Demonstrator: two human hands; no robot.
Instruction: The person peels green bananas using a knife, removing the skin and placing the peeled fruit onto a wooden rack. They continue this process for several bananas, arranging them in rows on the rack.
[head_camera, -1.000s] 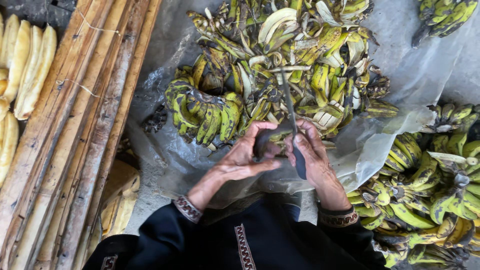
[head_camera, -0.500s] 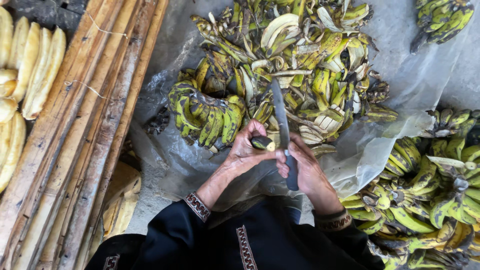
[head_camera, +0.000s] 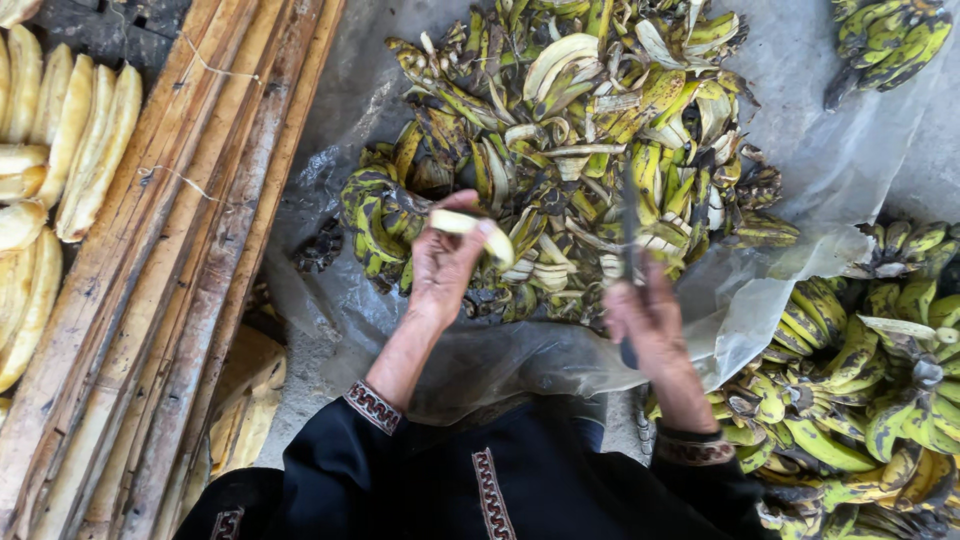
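Note:
My left hand (head_camera: 445, 265) holds a pale peeled banana (head_camera: 470, 230) over a heap of green-yellow banana peels (head_camera: 590, 130). My right hand (head_camera: 648, 320) grips a knife (head_camera: 630, 225) by its dark handle, the blade pointing up and away from me over the peels. The two hands are apart, left at centre, right a little lower and to the right. Black sleeves with embroidered cuffs cover both arms.
Peeled bananas (head_camera: 60, 160) lie in rows on a wooden rack (head_camera: 150, 300) at the left. Bunches of unpeeled green bananas (head_camera: 860, 380) sit at the lower right, another bunch (head_camera: 885, 40) at the top right. A clear plastic sheet (head_camera: 790, 200) lies under the peels.
The hands have parted: my left hand has moved left and up with the banana, now bare of its peel; my right hand has drawn the knife to the right.

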